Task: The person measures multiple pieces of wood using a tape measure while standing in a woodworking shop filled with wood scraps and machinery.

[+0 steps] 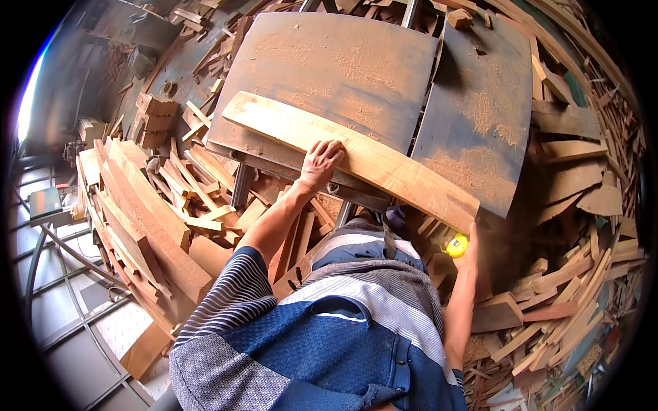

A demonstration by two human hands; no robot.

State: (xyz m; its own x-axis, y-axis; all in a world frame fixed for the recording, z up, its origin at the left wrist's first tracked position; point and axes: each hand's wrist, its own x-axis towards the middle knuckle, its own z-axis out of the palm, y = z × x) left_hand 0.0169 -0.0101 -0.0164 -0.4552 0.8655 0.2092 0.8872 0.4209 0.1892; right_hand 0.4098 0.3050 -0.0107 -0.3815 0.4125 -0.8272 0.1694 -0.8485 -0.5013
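A long, pale wooden board (394,168) lies slantwise along the near edge of a metal machine table (322,58) dusted with sawdust. Its right end reaches past the right-hand section of the table. My left hand (322,164) grips the board's near edge left of its middle, fingers curled over the top. At the board's right end, my right hand (468,255) holds a yellow tape measure (456,245) and its fingertips reach up to the board's corner. I cannot make out any drawn-out tape.
A narrow slot splits the table from its right-hand plate (480,116). Long stacked planks (147,212) lean at the left, near small stacked blocks (152,116). Offcuts (548,301) pile up at the right. One wood block (459,18) sits at the table's far edge.
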